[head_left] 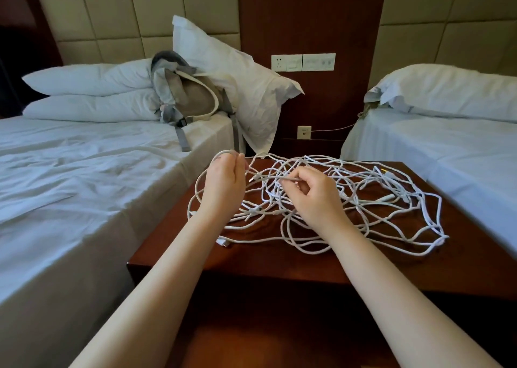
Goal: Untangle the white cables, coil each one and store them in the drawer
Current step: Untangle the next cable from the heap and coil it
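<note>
White cables (279, 213) lie tangled on the counter (251, 258) between two beds (84, 186). Left grip (223, 181) holds a loop; right grip (313, 197) pinches a strand.

Tangle of white cables (363, 199) is spread loosely over the top of a dark wooden nightstand (251, 258), which is set between two beds. A loop at the tangle's left edge is held raised by the left hand (223, 183), fingers curled round it. One strand is pinched between thumb and forefinger of the right hand (313, 197), above the middle of the pile. A flat connector end (223, 241) is noted at front left. A grey backpack (187, 96) is propped against pillows on the left bed (70, 186).
</note>
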Available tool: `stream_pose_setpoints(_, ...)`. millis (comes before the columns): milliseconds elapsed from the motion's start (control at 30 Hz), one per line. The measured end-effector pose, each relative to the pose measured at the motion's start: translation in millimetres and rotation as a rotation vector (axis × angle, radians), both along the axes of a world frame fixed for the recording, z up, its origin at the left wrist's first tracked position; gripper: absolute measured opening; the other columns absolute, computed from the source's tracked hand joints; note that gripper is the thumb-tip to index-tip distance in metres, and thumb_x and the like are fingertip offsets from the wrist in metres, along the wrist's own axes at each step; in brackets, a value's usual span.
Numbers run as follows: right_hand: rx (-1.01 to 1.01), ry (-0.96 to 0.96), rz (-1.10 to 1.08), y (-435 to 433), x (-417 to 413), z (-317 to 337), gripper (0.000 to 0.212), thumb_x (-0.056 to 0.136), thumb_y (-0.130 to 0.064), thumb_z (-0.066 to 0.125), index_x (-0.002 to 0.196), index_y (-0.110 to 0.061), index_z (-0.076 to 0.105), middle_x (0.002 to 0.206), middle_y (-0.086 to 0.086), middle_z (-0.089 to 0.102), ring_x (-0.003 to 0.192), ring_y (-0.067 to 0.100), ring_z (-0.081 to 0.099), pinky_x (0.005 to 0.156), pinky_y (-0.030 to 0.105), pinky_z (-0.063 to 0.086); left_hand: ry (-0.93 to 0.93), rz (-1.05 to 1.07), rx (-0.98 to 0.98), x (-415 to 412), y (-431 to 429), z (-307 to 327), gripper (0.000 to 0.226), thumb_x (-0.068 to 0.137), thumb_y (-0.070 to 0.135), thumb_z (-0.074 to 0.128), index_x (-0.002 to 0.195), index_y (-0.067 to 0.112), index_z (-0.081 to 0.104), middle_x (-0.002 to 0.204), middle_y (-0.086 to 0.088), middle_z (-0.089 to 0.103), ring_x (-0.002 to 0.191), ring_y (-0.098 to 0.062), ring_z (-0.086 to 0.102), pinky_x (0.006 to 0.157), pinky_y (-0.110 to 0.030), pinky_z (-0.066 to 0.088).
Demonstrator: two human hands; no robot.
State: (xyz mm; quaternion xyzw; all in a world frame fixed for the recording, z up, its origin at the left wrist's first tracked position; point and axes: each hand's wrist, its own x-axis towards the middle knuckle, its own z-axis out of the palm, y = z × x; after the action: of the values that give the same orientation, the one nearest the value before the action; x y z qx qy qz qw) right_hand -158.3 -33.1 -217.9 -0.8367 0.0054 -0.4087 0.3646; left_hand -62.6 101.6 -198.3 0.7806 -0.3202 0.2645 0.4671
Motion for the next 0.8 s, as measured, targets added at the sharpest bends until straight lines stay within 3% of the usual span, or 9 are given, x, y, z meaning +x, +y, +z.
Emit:
stream_pose_setpoints(67,0.192,-0.006,0.072,0,-4,3,0.025,0.085,-0.009,0.064,0.063,-0.018,0.055,0.053,-0.019,0.05,0.055,0.0,0.046,0.055,0.012,0.035,-0.023,-0.037,0.108,-3,-3,-6,0.03,0.098,0.01,0.041,0.071,0.002,0.052,0.065,0.002,0.044,0.062,-0.013,0.04,0.057,-0.019,0.026)
stream_pose_setpoints(167,0.379,-0.049,0.153,-3,-6,8,0.015,0.081,-0.021,0.062,0.067,-0.02,0.058,0.059,-0.014,0.051,0.063,0.006,0.048,0.066,0.029,0.045,-0.02,-0.119,0.191,-6,-5,-10,0.033,0.098,0.012,0.043,0.065,0.01,0.044,0.061,0.005,0.043,0.057,-0.008,0.04,0.054,-0.016,0.031)
stream_pose_setpoints(200,0.396,-0.068,0.165,-3,-7,9,0.013,0.081,-0.022,0.062,0.07,-0.018,0.059,0.061,-0.014,0.049,0.064,0.006,0.047,0.067,0.027,0.045,0.012,-0.13,0.21,-7,-6,-9,0.034,0.098,0.014,0.043,0.064,0.011,0.045,0.061,0.005,0.043,0.057,-0.008,0.04,0.054,-0.019,0.029)
stream_pose_setpoints(300,0.426,-0.159,0.163,-3,-8,10,0.013,0.089,-0.014,0.063,0.076,-0.013,0.06,0.064,-0.007,0.045,0.061,0.002,0.041,0.062,0.013,0.038,0.199,-0.227,0.194,-14,-9,-1,0.043,0.099,0.022,0.04,0.059,0.012,0.052,0.058,0.001,0.047,0.053,-0.011,0.045,0.049,-0.017,0.032)
stream_pose_setpoints(400,0.468,-0.223,0.136,-4,-7,12,0.013,0.089,-0.013,0.062,0.077,-0.016,0.06,0.059,-0.014,0.048,0.059,0.0,0.043,0.06,0.012,0.039,0.487,-0.442,0.219,-28,-12,11,0.055,0.099,0.035,0.036,0.053,0.01,0.05,0.043,0.003,0.039,0.039,-0.009,0.035,0.043,-0.019,0.03)
stream_pose_setpoints(500,0.519,-0.245,0.118,-5,-6,13,0.013,0.09,-0.014,0.062,0.078,-0.02,0.061,0.057,-0.015,0.052,0.057,0.006,0.049,0.057,0.015,0.044,0.772,-0.789,0.266,-37,-12,14,0.047,0.096,0.025,0.045,0.051,0.012,0.043,0.042,0.004,0.028,0.04,-0.01,0.023,0.041,-0.019,0.016)
stream_pose_setpoints(600,0.525,-0.214,0.16,-5,-5,11,0.013,0.092,-0.018,0.059,0.079,-0.016,0.06,0.055,0.003,0.045,0.05,0.016,0.043,0.049,0.022,0.039,0.951,-1.185,0.192,-39,-10,16,0.031,0.084,0.017,0.047,0.055,0.007,0.044,0.044,0.003,0.027,0.04,-0.009,0.021,0.04,-0.02,0.014)
stream_pose_setpoints(700,0.506,-0.131,0.304,-1,-2,8,0.021,0.091,-0.028,0.058,0.081,-0.009,0.059,0.064,0.028,0.042,0.061,0.024,0.038,0.054,0.035,0.032,1.008,-1.484,0.071,-39,-7,23,0.023,0.082,0.023,0.058,0.065,0.008,0.058,0.048,0.006,0.032,0.041,-0.005,0.028,0.041,-0.017,0.024)
stream_pose_setpoints(800,0.448,0.034,0.346,5,2,7,0.021,0.091,-0.032,0.049,0.088,-0.014,0.059,0.065,0.021,0.042,0.052,0.022,0.036,0.049,0.033,0.031,1.041,-1.62,-0.175,-37,-6,32,0.021,0.085,0.024,0.057,0.069,0.01,0.059,0.053,0.005,0.027,0.045,-0.006,0.025,0.043,-0.015,0.028)
